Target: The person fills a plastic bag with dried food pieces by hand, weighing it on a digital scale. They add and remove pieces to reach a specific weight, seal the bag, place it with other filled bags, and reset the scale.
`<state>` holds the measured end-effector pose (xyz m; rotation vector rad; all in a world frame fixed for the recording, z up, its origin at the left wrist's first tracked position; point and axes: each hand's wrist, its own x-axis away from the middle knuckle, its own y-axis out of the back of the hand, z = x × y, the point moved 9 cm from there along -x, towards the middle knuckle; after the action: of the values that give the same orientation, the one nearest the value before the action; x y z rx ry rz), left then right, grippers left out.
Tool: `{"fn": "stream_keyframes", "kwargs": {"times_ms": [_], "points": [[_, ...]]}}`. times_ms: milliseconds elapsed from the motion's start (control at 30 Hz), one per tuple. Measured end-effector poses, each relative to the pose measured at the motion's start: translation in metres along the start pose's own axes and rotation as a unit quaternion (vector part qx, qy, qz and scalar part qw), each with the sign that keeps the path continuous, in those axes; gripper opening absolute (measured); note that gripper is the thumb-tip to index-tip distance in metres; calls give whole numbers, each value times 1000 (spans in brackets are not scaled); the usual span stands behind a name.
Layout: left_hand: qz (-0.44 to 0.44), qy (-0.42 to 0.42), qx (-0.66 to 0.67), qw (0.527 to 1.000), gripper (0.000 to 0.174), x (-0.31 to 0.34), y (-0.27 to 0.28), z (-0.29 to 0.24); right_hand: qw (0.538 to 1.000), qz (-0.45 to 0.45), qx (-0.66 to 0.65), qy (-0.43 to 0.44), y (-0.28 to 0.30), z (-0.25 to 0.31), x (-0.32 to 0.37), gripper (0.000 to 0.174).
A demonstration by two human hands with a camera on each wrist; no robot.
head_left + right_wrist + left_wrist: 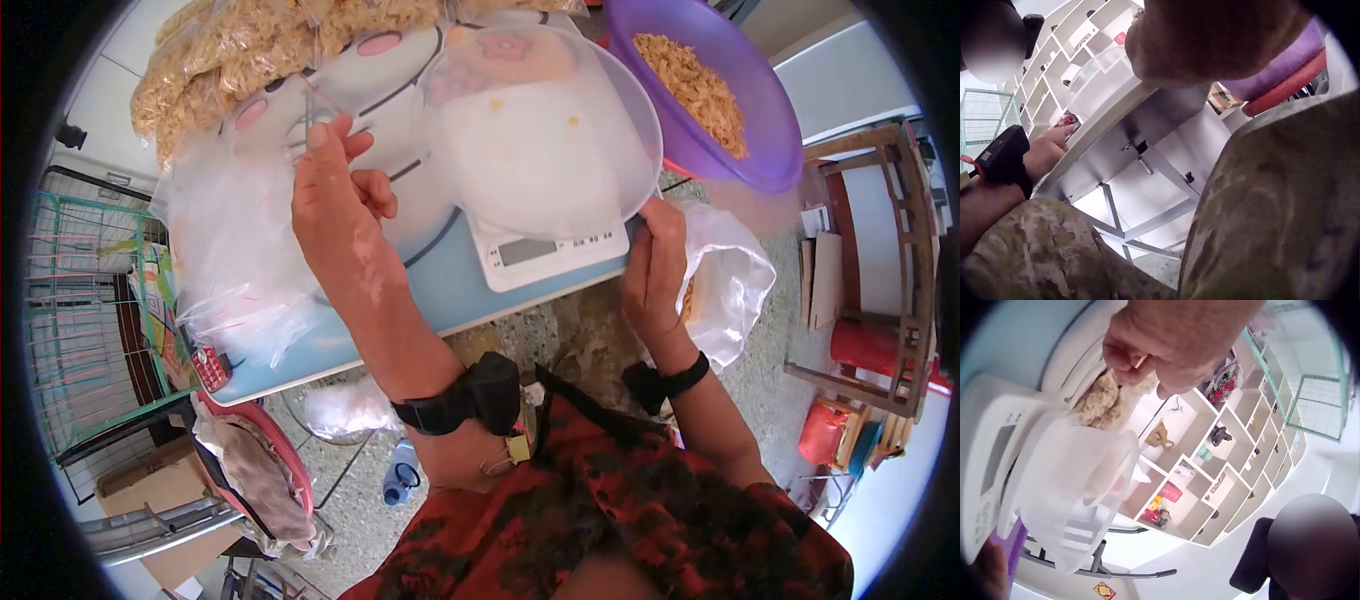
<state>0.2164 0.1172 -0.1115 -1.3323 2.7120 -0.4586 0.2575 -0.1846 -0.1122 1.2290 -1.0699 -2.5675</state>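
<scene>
My left hand (pixel 345 190) is raised over the left half of the table, fingers curled and thumb tip against the index finger. A thin strip (pixel 312 105) shows beyond the thumb; I cannot tell whether the fingers pinch it. Beside this hand lies a pile of clear plastic bags (pixel 235 250). My right hand (pixel 655 270) rests at the table's front edge, fingers extended beside the right corner of the white kitchen scale (pixel 500 265). On the scale sits a translucent plastic bowl (pixel 530 160) with a few yellowish crumbs in it.
Filled bags of pale brown flakes (pixel 240 60) line the back of the table. A purple basin (pixel 770 130) holding loose flakes stands at the back right. An open plastic bag (pixel 730 290) hangs beside the right hand. A red calculator-like object (pixel 211 368) lies at the left corner.
</scene>
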Motion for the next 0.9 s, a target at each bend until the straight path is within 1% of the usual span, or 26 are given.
{"fn": "stream_keyframes", "kwargs": {"times_ms": [100, 200, 300, 400, 533, 633, 700, 800, 900], "points": [[-21, 11, 6, 1000, 46, 0, 13, 2, 1000, -3, 1, -2, 1, 1, 0, 36], [-22, 11, 0, 1000, 37, -5, 27, 3, 1000, 7, 20, -3, -2, 1, 1, 35], [-2, 3, 3, 1000, 33, -7, 32, 5, 1000, 22, 11, -17, -3, 1, 2, 34], [4, 26, -1, 1000, 33, -4, 32, 7, 1000, 17, 20, 2, -3, 2, 2, 33], [35, 28, -9, 999, 33, -5, 33, 11, 999, 13, 26, 15, -2, 6, 2, 34], [42, 32, -14, 999, 35, -4, 32, 12, 999, 21, 26, 4, -2, 5, 2, 34], [52, 37, -28, 998, 36, -4, 30, 13, 999, 40, 20, -28, -3, 1, 3, 35], [34, 49, -44, 997, 30, 0, 21, 5, 998, 45, 8, -44, -1, 2, -4, 37], [71, 40, -35, 996, 36, 4, 8, 2, 998, 38, 5, -53, 1, 1, -6, 41]]}}
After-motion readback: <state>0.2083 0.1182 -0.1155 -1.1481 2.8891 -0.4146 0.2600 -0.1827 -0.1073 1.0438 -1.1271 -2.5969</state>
